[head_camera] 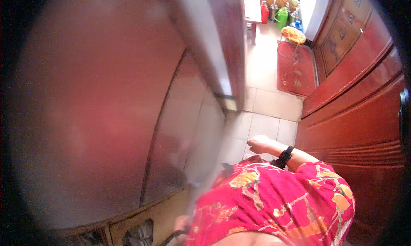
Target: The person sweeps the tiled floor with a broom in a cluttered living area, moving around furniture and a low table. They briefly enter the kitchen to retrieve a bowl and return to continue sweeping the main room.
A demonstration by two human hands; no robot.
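My right hand (261, 144) hangs in front of my red floral shirt (273, 201), above the pale tiled floor (261, 125). A black wristband (284, 157) circles that wrist. The fingers look curled and no held object shows, but the palm is hidden. Low on the left, a blurred part of my left hand (182, 223) shows beside the shirt, close to a wooden shoe shelf (171, 202); its fingers cannot be made out. A large glossy reddish-brown panel (99, 117) stands very near on my left.
A red panelled door (356, 127) with a dark handle (404, 111) stands on the right. Past the doorway lie a red doormat (297, 69) bearing writing, an orange-topped stool (293, 35), a green thermos flask (281, 18), a red flask (264, 14) and a table (252, 11).
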